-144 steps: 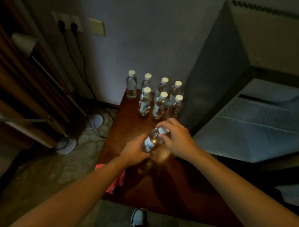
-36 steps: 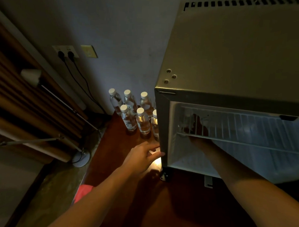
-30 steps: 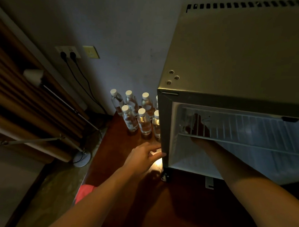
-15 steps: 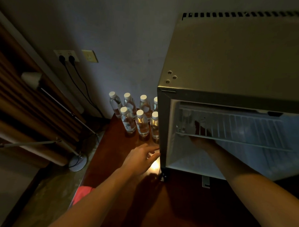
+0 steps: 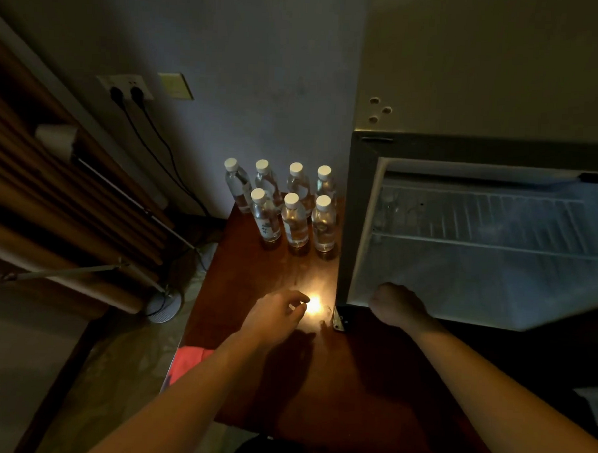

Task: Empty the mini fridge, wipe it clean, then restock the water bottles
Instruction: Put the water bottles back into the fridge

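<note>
Inside the mini fridge (image 5: 478,254) there's one water bottle (image 5: 389,209) standing on the wire shelf (image 5: 496,231) at the back left, which I just dropped off, and my right hand (image 5: 395,304) has pulled back out to the bottom front edge. Fingers look curled under and holding nothing, though it's dim so I can't swear to it. Left hand (image 5: 276,312) is hovering over the table (image 5: 318,381) next to the glare, fingers loosely bent, also empty. So I reckon restocking has started: one in, seven bottles (image 5: 293,212) waiting in two rows just left of the fridge. Pink cloth (image 5: 189,362) is hanging off the table's edge by my left arm.
</note>
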### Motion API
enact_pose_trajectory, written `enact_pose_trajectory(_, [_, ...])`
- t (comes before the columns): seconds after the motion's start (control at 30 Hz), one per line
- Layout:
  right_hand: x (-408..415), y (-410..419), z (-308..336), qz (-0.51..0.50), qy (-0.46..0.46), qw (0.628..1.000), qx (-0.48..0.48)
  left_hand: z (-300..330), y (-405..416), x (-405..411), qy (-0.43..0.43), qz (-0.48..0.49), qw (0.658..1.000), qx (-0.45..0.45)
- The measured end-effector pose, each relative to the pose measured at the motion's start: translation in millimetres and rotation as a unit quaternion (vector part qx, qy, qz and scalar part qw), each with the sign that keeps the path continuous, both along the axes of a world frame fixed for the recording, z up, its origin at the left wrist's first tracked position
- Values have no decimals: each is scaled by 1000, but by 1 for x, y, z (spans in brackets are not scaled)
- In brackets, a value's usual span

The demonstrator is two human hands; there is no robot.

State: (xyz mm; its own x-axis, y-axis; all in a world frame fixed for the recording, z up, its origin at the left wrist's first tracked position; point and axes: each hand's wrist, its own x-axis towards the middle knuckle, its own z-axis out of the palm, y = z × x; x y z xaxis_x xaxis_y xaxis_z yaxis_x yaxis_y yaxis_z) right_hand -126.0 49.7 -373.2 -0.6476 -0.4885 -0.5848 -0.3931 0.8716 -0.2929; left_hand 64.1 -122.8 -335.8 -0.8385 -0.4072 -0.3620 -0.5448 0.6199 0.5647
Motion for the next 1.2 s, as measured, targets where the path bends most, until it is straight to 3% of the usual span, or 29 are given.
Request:
enact_pose_trajectory(0.33, [69,-63,18,-33,-119,989,-82,-14,-53,20,12,-8,1000,23])
enact_pose_trajectory(0.9, [80,-234,87,-25,70,981,-182,-1,-176,14,114,64,991,-9])
enact_pose_trajectory(1.2, [48,-314,87,-4,116,992,-48,-13,-224,5,111,74,991,4])
